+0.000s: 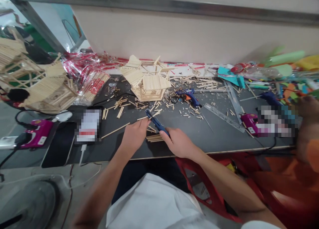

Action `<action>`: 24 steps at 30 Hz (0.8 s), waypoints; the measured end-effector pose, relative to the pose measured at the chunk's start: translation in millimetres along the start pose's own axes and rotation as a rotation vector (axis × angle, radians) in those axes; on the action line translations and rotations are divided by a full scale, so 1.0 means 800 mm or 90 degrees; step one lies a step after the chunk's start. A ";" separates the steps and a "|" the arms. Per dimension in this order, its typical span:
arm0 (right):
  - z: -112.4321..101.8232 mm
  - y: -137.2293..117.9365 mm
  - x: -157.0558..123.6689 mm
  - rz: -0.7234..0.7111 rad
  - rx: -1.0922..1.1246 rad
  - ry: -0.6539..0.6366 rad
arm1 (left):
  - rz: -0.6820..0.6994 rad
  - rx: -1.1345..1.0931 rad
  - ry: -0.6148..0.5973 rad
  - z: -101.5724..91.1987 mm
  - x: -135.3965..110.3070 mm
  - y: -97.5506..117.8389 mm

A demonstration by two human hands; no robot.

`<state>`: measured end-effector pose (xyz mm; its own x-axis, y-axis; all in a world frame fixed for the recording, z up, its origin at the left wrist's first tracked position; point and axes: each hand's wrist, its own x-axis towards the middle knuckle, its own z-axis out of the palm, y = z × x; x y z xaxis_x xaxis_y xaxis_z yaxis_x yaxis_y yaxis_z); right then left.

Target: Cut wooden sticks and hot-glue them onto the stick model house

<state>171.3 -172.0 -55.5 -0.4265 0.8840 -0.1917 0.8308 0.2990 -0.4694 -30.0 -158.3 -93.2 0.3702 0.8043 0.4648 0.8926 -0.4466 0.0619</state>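
My right hand (180, 143) is wrapped around the handles of a dark blue pair of pliers (156, 122), whose jaws point away from me to the left. Close beside the jaws, my left hand (136, 134) has its fingertips pinched on a thin wooden stick (116, 130) that extends out to the left over the table. Beneath the pliers lies a row of several similar sticks (154, 138). Beyond both hands stands a small house-like model (152, 86) built of wooden sticks, with short cut pieces scattered around it.
A blue glue gun (190, 98) and clear rulers (224, 117) lie on the right. Phones (88, 126) and a purple power strip (41, 133) are on the left, near a larger stick model (47, 86). At the far right is another person's hand (309, 119).
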 end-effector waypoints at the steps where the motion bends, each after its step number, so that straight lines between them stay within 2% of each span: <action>1: 0.000 -0.001 0.001 -0.005 -0.008 -0.003 | -0.005 -0.001 0.001 0.000 -0.002 0.000; 16: 0.006 -0.005 -0.018 -0.024 -0.059 -0.021 | -0.001 -0.023 0.107 -0.006 -0.024 0.016; 20: 0.011 0.002 -0.014 -0.030 -0.085 -0.014 | -0.022 -0.017 0.128 -0.007 -0.025 0.016; 24: 0.004 0.011 -0.017 -0.054 -0.134 -0.012 | -0.028 -0.037 0.148 -0.016 -0.031 0.013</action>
<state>183.8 -182.6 -59.7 -0.5034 0.8459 -0.1762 0.8469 0.4426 -0.2947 -33.4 -188.1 -92.7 0.2563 0.7145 0.6510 0.8874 -0.4409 0.1346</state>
